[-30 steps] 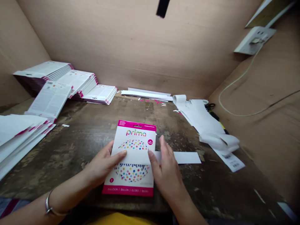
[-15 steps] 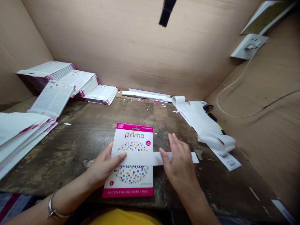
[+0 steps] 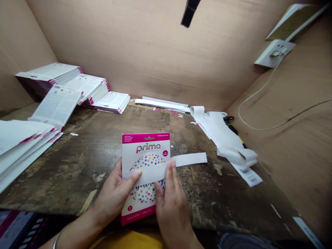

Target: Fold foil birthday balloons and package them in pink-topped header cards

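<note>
A white and pink "prima" balloon packet [image 3: 146, 152] with a coloured dot pattern is tilted up at the near edge of the worn wooden table [image 3: 103, 152]. A white paper strip [image 3: 189, 159] runs across its front and sticks out to the right. My left hand [image 3: 115, 195] grips the packet's left edge, thumb pressing the strip's left end onto it. My right hand [image 3: 169, 204] holds the packet's right side, fingers lying over the strip and the card.
Stacks of similar packets [image 3: 77, 88] lie face down at the back left and along the left edge [image 3: 18, 145]. Folded white label strips [image 3: 223, 136] pile up at the right. Cardboard walls enclose the table; a socket [image 3: 273, 53] with a white cable hangs on the right wall.
The packet has been drawn toward me and its near end lifted off the table. My right hand moved left from the strip's free end onto the packet. The strip's right end now lifts upward.
</note>
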Tool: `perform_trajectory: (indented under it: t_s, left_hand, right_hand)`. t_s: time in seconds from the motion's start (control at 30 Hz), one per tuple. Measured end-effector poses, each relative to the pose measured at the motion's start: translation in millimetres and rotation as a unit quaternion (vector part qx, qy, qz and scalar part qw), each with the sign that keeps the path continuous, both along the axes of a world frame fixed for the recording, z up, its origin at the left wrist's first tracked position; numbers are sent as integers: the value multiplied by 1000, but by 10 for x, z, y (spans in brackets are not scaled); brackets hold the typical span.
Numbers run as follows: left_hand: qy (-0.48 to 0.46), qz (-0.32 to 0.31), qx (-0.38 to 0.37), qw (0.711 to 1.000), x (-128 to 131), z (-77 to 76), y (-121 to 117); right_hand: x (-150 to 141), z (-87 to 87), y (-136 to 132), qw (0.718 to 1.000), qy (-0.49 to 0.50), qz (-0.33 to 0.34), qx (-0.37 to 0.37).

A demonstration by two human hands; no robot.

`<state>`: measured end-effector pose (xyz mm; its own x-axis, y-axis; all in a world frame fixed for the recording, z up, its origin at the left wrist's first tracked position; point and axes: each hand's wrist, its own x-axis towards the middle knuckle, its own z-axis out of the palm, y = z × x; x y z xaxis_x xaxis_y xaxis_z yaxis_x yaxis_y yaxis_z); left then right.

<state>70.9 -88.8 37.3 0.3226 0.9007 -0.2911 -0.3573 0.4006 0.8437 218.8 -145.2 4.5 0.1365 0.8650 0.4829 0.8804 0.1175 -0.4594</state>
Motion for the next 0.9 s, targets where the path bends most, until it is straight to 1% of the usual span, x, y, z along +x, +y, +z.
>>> perform_trajectory:
  t_s: [0.03,0.07,0.1,0.13,0.17,0.2,0.23,0.27,0.3,0.33,0.37,0.4,0.43,0.47,0.57,0.63,0.67,0.7,0.77,0.8,0.83,0.87,0.9]
  left_hand:
    - [-8,-8,-5,1000,-18,-12,10]
    - [-15,-18,-10,1000,-37,-28,26]
    - [-21,-29,-16,999,-56,-48,47]
    - [-27,-41,-21,999,-73,-70,70]
    - [-31,-53,-27,998,-88,-95,91]
    - [-36,-60,-31,997,-99,-119,109]
    - [-41,-65,-33,996,-105,-141,123]
    - [-46,-69,-35,996,-105,-159,130]
    - [-51,-72,-36,995,-99,-171,132]
    - [-58,-73,-35,995,-86,-176,128]
    - [-66,-73,-32,995,-69,-173,122]
    - [-74,-70,-26,994,-50,-163,114]
    - [-79,-66,-20,994,-32,-148,108]
    - [-79,-60,-14,995,-19,-132,104]
    - [-57,-39,-14,998,-38,-98,120]
    - [-54,-18,-49,997,-93,-101,144]
    - [-60,-18,-77,995,-122,-107,154]
    - [-74,-32,-108,991,-144,-113,158]
    - [-121,-89,-158,976,-154,-120,149]
    - [-146,-116,-168,968,-140,-121,137]
    - [-166,-126,-168,964,-116,-123,123]
    - [-173,-114,-163,965,-87,-128,110]
    - [-165,-83,-157,970,-59,-139,100]
  right_hand:
    - [31,33,15,998,67,-6,-19]
    - [60,70,35,988,151,-8,-43]
    - [86,109,59,966,250,-4,-73]
    - [108,148,83,929,355,5,-103]
    - [127,187,107,879,457,20,-132]
    - [143,224,130,822,546,38,-156]
    - [158,258,149,764,618,57,-176]
    - [173,289,166,712,671,75,-195]
    - [188,314,179,669,707,90,-213]
    - [202,334,191,635,730,102,-228]
    - [216,348,202,611,745,110,-242]
    - [229,355,212,596,754,116,-251]
    - [241,358,222,589,758,118,-256]
    - [251,356,231,587,759,116,-257]
    - [287,346,260,597,756,97,-251]
    - [322,348,276,608,753,74,-241]
    - [341,350,282,613,751,64,-236]
    - [360,352,285,618,749,59,-234]
    - [387,347,284,619,745,57,-244]
    - [394,336,282,615,744,60,-254]
    - [396,319,280,609,745,61,-264]
    - [394,296,281,602,748,61,-272]
    - [388,269,285,595,751,57,-279]
